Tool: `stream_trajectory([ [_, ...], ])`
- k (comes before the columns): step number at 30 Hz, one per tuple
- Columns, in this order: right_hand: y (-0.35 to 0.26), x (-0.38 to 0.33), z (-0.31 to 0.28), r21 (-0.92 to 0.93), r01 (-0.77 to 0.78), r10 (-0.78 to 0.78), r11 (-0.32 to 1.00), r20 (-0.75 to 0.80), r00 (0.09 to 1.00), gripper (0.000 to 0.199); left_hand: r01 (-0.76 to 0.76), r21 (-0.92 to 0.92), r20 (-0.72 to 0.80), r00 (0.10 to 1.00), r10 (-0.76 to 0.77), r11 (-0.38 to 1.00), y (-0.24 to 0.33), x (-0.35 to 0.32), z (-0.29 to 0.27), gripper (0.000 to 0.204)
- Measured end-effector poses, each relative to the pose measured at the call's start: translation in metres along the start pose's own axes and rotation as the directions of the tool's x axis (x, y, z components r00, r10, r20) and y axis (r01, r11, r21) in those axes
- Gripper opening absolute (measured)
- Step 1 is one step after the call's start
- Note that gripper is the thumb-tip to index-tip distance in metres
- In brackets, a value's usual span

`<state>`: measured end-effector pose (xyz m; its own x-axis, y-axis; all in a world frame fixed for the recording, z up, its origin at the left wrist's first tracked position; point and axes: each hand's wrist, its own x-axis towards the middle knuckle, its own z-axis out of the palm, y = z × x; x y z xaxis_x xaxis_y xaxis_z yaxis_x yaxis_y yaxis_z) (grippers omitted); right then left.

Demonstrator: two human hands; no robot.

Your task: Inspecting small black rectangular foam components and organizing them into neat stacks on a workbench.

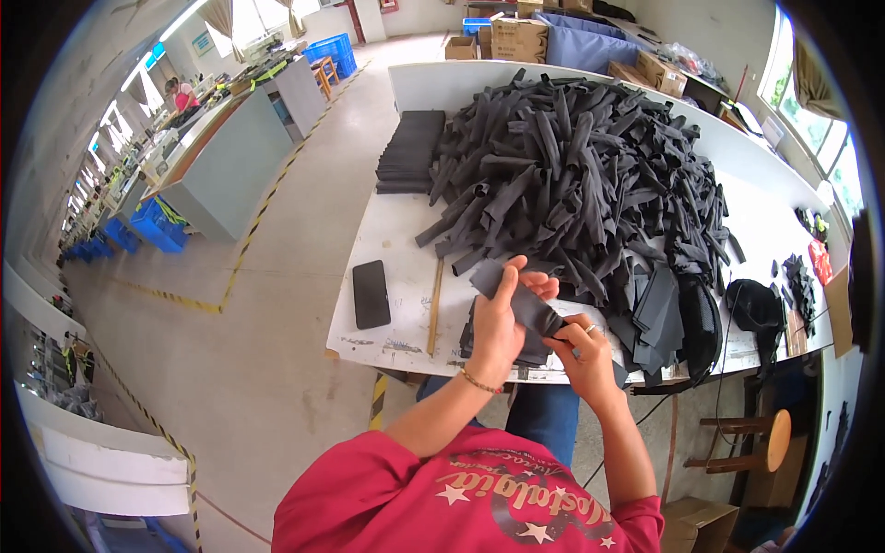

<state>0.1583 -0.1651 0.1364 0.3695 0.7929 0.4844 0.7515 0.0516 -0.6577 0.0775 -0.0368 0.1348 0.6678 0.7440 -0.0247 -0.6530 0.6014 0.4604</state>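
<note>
A dark fabric strip is stretched between my two hands above the table's front edge. My left hand is wrapped round the strip's left part, with its thumb on top and its fingers behind. At the strip's right end, my right hand pinches it where the cloth bunches or folds. Just beneath my hands lies a small stack of dark pieces, partly hidden by them. Behind it rises a large loose heap of dark fabric strips, many of them curled.
A neat stack of dark strips stands left of the heap. A black phone and a wooden ruler lie on the white table. Flat dark pieces and a black bag are at right, near a wooden stool.
</note>
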Motion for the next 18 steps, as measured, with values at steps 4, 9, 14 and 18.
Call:
stream_trajectory([
  [4, 0.001, -0.008, 0.004, 0.001, 0.021, -0.021, 1.0, -0.011, 1.0, 0.014, -0.103, 0.127, -0.089, 0.989, 0.115, 0.986, 0.012, 0.008, 0.007, 0.031],
  [9, 0.0, -0.009, 0.001, -0.088, 0.141, -0.148, 0.986, -0.076, 0.986, 0.014, -0.117, 0.152, -0.153, 0.978, 0.14, 0.982, 0.02, 0.01, 0.014, 0.029],
  [14, 0.001, -0.005, 0.003, -0.083, 0.18, -0.187, 0.98, -0.092, 0.978, 0.016, -0.043, 0.139, -0.157, 0.985, 0.065, 0.989, -0.002, -0.002, 0.017, 0.034],
  [18, 0.0, -0.002, 0.0, -0.041, 0.145, -0.147, 0.989, -0.052, 0.988, 0.017, -0.088, 0.116, -0.118, 0.988, 0.102, 0.989, -0.004, -0.005, 0.016, 0.038],
])
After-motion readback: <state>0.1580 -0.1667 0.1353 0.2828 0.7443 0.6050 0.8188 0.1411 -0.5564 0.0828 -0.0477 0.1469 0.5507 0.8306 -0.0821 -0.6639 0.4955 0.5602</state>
